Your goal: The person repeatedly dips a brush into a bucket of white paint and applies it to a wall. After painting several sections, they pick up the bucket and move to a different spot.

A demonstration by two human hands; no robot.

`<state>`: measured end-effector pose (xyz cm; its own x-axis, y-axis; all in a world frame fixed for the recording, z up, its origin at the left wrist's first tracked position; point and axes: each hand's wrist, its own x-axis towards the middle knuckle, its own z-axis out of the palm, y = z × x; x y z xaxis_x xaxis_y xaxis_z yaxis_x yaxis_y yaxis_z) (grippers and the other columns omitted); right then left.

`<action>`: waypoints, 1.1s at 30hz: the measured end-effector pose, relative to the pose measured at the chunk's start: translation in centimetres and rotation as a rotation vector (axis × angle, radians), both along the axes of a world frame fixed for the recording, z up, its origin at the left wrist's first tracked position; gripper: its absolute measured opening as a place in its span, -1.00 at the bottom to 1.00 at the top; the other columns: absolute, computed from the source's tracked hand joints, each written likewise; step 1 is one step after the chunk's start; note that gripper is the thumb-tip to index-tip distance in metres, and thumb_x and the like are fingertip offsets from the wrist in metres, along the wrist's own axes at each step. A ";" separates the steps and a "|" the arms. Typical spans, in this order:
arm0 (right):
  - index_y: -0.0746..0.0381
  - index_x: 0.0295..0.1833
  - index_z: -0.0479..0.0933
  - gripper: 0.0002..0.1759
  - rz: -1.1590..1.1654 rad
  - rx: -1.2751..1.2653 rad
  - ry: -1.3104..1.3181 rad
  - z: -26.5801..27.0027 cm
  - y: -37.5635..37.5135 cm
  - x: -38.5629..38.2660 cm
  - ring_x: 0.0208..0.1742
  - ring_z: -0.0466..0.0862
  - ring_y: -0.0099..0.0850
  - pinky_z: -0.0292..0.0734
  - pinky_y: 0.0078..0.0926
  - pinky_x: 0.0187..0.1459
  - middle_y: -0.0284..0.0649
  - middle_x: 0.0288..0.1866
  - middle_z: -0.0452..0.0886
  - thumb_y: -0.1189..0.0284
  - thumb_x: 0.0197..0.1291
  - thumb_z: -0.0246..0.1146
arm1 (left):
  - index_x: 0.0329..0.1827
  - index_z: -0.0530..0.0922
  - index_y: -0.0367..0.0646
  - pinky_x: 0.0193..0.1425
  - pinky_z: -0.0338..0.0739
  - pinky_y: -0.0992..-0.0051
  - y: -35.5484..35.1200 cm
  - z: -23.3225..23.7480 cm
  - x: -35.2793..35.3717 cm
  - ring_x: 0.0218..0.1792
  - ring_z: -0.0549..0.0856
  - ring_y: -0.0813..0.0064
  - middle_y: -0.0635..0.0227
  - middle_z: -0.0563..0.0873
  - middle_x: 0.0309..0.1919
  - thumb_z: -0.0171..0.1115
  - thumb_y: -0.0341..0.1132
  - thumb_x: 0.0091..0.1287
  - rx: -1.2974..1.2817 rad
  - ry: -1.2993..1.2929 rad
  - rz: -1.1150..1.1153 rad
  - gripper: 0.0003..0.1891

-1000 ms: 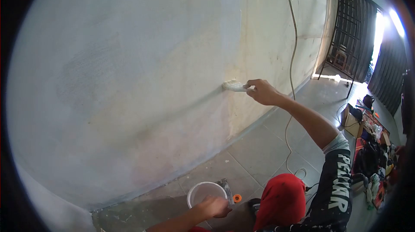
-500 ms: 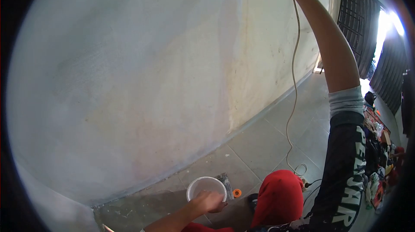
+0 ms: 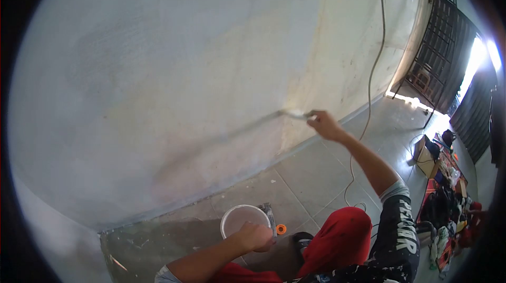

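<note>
My right hand [image 3: 323,124] is closed round the handle of a paintbrush [image 3: 296,114], its tip at the stained wall [image 3: 221,83]. The brush is small and blurred in the view, and its shadow falls across the wall to the left. Low in the picture, my left hand [image 3: 255,237] is closed at the near rim of a white plastic bucket [image 3: 227,222]. The bucket stands on the tiled floor; my hand hides part of its rim and inside.
Beside the bucket are a dark flat tool [image 3: 270,217] and an orange ring [image 3: 281,228]. A pale cable [image 3: 375,67] hangs along the wall to the floor. Clothes and bags [image 3: 443,206] lie at right, near a cardboard box [image 3: 425,157] and a dark metal gate [image 3: 435,46].
My right hand has come down from the top of the view to the lower wall with the paintbrush. My left hand stays at the bucket. The view has shifted slightly.
</note>
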<state>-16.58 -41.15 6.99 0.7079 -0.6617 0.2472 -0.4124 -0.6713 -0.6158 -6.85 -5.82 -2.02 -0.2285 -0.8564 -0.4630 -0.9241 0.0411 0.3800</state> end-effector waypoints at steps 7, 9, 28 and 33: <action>0.19 0.03 0.62 -0.70 -0.079 -0.328 -0.098 22.2 -2.2 1.2 -0.74 0.14 -0.73 0.03 -0.59 -0.72 -0.51 -0.73 0.28 0.29 0.24 0.29 | -0.28 0.65 -0.25 -0.07 0.56 0.07 -0.3 0.5 0.8 -0.20 0.70 -0.05 -0.02 0.72 -0.28 -0.02 0.02 0.40 0.079 -0.019 0.015 -0.53; 0.18 0.04 0.61 -0.69 -0.101 -0.401 -0.288 26.4 -1.7 1.0 -0.75 0.11 -0.74 -0.05 -0.60 -0.74 -0.56 -0.72 0.23 0.28 0.24 0.29 | -0.27 0.65 -0.25 -0.07 0.56 0.07 -0.5 0.5 0.8 -0.20 0.70 -0.05 -0.02 0.72 -0.28 -0.03 0.03 0.41 0.105 -0.016 0.015 -0.52; 0.22 -0.01 0.57 -0.72 -0.050 0.052 0.130 -13.7 1.6 1.2 -0.17 0.63 0.11 0.53 -0.06 -0.14 0.18 -0.26 0.63 0.42 0.18 0.12 | -0.16 0.56 -0.28 -0.05 0.56 0.09 2.0 1.1 0.8 -0.19 0.68 -0.09 -0.06 0.69 -0.32 0.01 0.05 0.40 0.239 -0.066 0.211 -0.53; 0.24 0.01 0.64 -0.70 -0.062 -0.162 -0.133 1.0 -1.2 2.4 -0.66 0.35 -0.56 0.26 -0.44 -0.60 -0.26 -0.70 0.41 0.38 0.16 0.29 | -0.16 0.54 -0.28 -0.05 0.55 0.09 2.3 1.4 0.6 -0.20 0.67 -0.09 -0.06 0.68 -0.33 0.02 0.03 0.39 0.218 -0.040 0.244 -0.55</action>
